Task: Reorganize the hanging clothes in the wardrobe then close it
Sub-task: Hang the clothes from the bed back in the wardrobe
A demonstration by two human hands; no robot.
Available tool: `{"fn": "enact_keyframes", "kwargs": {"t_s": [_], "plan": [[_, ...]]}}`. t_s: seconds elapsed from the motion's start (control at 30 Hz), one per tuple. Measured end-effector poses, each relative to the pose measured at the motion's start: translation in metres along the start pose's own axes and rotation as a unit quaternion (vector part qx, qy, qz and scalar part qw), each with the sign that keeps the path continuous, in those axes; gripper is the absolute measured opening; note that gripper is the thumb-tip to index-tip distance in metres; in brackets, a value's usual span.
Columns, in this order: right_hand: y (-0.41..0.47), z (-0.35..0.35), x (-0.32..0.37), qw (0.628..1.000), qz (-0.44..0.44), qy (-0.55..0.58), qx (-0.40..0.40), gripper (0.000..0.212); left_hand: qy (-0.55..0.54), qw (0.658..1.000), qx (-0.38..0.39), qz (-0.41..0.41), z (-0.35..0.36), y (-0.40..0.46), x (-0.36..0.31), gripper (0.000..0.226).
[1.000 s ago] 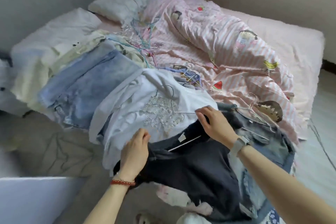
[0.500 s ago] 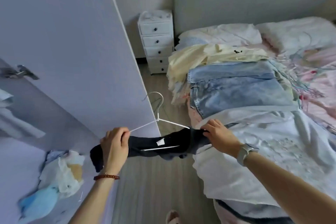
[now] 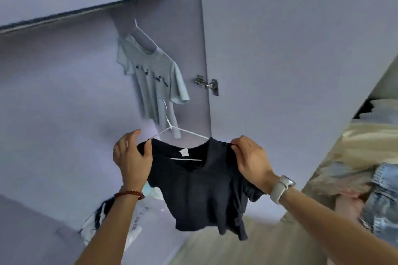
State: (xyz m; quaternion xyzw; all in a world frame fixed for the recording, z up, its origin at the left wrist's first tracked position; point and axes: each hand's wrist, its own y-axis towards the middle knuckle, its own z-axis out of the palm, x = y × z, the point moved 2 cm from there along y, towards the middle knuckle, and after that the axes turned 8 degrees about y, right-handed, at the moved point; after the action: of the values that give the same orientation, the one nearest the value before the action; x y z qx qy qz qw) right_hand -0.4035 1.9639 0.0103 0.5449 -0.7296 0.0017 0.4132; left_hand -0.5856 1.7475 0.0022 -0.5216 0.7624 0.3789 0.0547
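Black top (image 3: 200,189) on white hanger (image 3: 172,128) now lifted toward wardrobe, left hand (image 3: 131,161) and right hand (image 3: 251,161) raised, fingers pinching its shoulders

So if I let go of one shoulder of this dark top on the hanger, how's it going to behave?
The dark top looks soft and floppy: it sags in folds below both hands. Freed from the right hand, that shoulder would probably droop or slide off the thin white hanger, whose wire looks smooth. It seems light, since the left hand holds it by the fingers alone.
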Motion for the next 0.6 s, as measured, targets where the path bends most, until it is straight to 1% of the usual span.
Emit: {"fn": "enact_keyframes", "kwargs": {"t_s": [0.07,0.1,0.17,0.23,0.37,0.43,0.53,0.6], "plan": [[0.035,0.018,0.01,1.0,-0.01,0.025,-0.01,0.04,0.018,0.998,-0.053,0.009,-0.022,0.019,-0.006,0.032],[0.052,0.026,0.014,0.999,-0.006,0.041,-0.013,0.039,0.034,0.996,-0.082,0.021,-0.033,0.03,-0.01,0.032],[0.087,0.042,0.021,0.997,0.005,0.072,-0.019,0.029,0.068,0.986,-0.147,0.046,-0.053,0.054,-0.02,0.034],[0.123,0.055,0.027,0.994,0.008,0.107,-0.03,0.019,0.105,0.97,-0.206,0.078,-0.07,0.08,-0.035,0.036],[0.196,0.071,0.05,0.983,-0.005,0.175,-0.061,0.02,0.194,0.929,-0.286,0.133,-0.09,0.135,-0.071,0.041],[0.234,0.079,0.062,0.978,0.004,0.2,-0.065,0.021,0.248,0.91,-0.304,0.136,-0.093,0.161,-0.085,0.05],[0.285,0.092,0.08,0.969,0.013,0.237,-0.068,0.021,0.323,0.895,-0.291,0.1,-0.09,0.191,-0.086,0.067],[0.312,0.1,0.09,0.968,0.018,0.242,-0.06,0.02,0.37,0.88,-0.285,0.089,-0.086,0.199,-0.078,0.077]]}}
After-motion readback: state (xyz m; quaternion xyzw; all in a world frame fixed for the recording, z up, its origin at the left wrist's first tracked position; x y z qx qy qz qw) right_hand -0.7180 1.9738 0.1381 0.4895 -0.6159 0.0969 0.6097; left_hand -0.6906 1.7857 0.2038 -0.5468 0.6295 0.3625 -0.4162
